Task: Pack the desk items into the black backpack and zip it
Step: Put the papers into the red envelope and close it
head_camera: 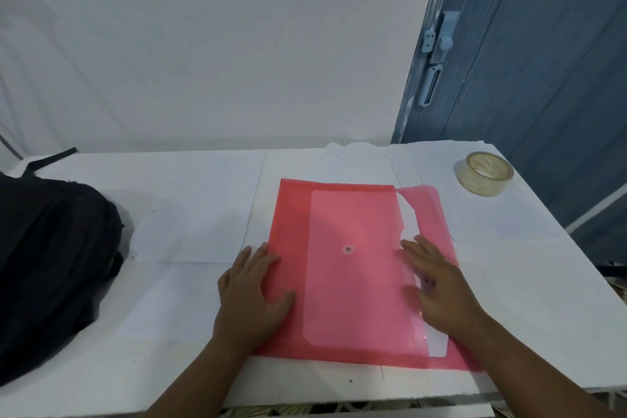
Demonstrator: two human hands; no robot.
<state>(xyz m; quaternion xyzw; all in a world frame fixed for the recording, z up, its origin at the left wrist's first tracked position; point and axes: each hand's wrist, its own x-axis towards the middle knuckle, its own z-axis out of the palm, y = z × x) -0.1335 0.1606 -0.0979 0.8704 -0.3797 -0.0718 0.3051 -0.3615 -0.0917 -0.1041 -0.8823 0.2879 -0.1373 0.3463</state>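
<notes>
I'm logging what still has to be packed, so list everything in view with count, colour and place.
folder: one, translucent pink with a snap button, flat on the desk's middle, flap open at its right
paper: white, inside the folder, showing at the open flap; count unclear
tape: one roll, clear, far right of the desk
backpack: one, black, on the desk's left end
desk: one, covered in white sheets
door: one, blue-grey, behind the desk at right, with a pale latch
wall: white, behind the desk
left hand: flat on the folder's left edge
right hand: flat on the folder's right side, by the flap
</notes>
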